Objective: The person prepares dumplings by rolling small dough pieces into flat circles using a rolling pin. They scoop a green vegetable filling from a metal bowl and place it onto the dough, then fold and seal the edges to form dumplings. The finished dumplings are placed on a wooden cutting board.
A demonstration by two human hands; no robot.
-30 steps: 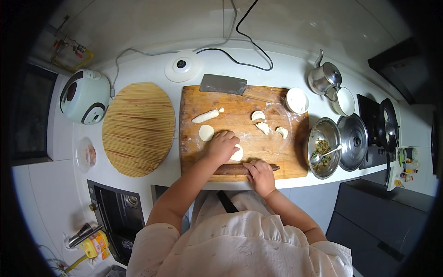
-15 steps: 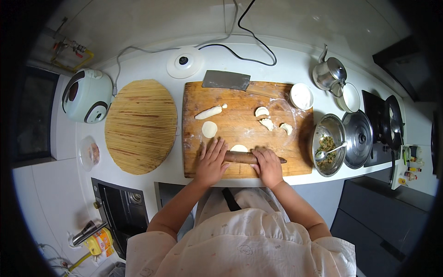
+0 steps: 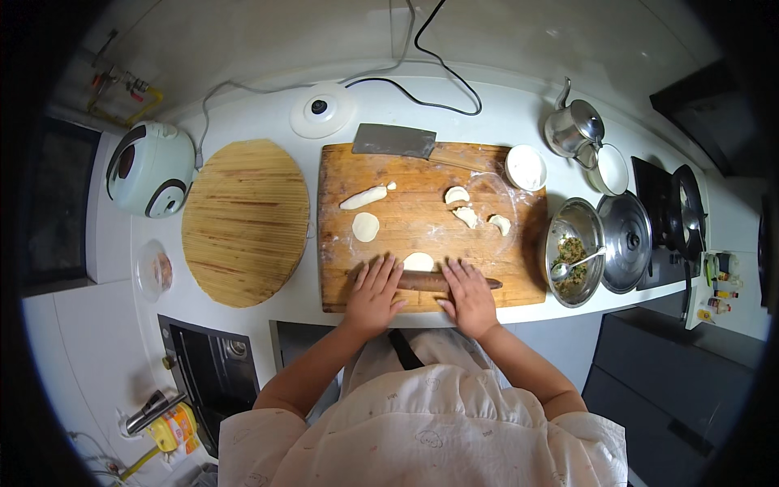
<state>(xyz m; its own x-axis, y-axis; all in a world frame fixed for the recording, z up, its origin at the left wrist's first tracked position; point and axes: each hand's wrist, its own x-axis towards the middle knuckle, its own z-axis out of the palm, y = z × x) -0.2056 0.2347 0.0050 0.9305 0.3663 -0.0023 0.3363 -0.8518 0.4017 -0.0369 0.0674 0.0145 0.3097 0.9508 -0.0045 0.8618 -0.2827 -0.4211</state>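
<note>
A brown wooden rolling pin (image 3: 423, 281) lies crosswise near the front edge of the wooden cutting board (image 3: 422, 298). My left hand (image 3: 375, 295) rests flat over its left part, fingers stretched forward. Over the right part lies my right hand (image 3: 467, 294), its fingers also straight and slightly apart; the pin's tapered end sticks out beyond it. Just behind the pin, between my hands, shows a thin dough wrapper (image 3: 419, 261), partly hidden by the pin. A second round wrapper (image 3: 366, 227) lies farther back on the left, below a dough roll (image 3: 363, 198) with a small dough piece at its tip.
Three folded dumplings (image 3: 465, 217) sit on the board's right half. A cleaver (image 3: 395, 140) and a white bowl of flour (image 3: 527, 168) line its back edge. Right of it stands a metal bowl (image 3: 575, 297) with filling and a spoon. A round slatted mat (image 3: 245, 223) lies left.
My hands have slid forward over the rolling pin, which sits slightly nearer to me. More of the wrapper behind it shows. The view has shifted a little.
</note>
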